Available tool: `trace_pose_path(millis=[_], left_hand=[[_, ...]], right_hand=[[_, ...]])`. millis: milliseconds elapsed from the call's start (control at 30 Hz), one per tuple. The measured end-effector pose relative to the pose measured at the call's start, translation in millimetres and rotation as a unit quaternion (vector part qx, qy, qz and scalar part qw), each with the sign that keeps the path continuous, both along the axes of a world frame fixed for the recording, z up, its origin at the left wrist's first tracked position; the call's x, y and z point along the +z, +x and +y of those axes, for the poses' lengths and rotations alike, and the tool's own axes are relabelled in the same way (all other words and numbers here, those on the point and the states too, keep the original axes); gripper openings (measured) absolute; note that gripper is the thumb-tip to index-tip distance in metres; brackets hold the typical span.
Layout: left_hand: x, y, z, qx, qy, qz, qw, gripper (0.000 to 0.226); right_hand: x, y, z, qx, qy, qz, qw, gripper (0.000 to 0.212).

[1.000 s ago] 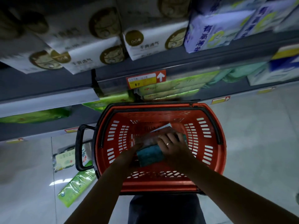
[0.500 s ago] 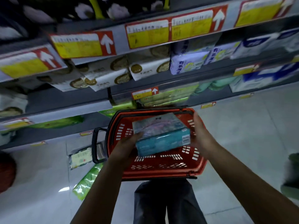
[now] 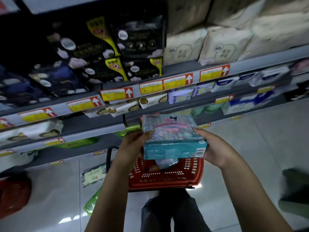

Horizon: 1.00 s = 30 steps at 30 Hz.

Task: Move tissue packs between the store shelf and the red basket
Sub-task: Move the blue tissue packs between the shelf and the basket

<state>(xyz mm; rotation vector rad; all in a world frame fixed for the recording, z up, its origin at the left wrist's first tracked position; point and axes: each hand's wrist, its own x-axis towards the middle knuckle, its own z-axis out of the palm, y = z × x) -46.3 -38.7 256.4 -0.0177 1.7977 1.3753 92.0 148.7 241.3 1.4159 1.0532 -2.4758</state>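
Two hands, left (image 3: 132,148) and right (image 3: 215,148), each grip an end of one teal tissue pack (image 3: 172,139). It is held above the red basket (image 3: 167,179), before the shelf (image 3: 100,129).

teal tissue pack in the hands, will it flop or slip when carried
Probably keeps its shape: the teal tissue pack looks blocky, edges straight. Likely light: the left hand and right hand hold it just by its ends. The glossy wrap shows glare, so possibly slippery.

Teal cartoon-printed tissue pack (image 3: 173,141), red basket (image 3: 167,180), yellow-red price tags (image 3: 117,94)
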Motion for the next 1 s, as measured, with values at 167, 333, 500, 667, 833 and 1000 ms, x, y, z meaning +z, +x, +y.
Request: trace_pose_path(millis=[167,333,500,667,833,1000], left_hand=[[64,11,-10,0.003,0.009,0.026,1.000,0.053],[125,21,-19,-0.005,0.047,0.062,0.997,0.035],[171,19,-23,-0.017,0.096,0.088,0.991,0.019],[204,24,-19,0.002,0.114,0.113,0.987,0.021],[234,29,-17,0.024,0.133,0.131,0.982,0.018],[252,28,-23,0.040,0.159,0.131,0.978,0.021]], right_hand=[[61,6,-8,-0.010,0.015,0.024,1.000,0.022],[115,12,-21,-0.038,0.037,0.046,0.998,0.029],[167,14,-28,-0.054,0.063,0.077,0.994,0.030],[214,17,-32,-0.074,0.112,0.107,0.985,0.033],[248,19,-37,-0.090,0.168,0.129,0.973,0.034],[271,16,-46,-0.075,0.188,0.167,0.965,0.023]])
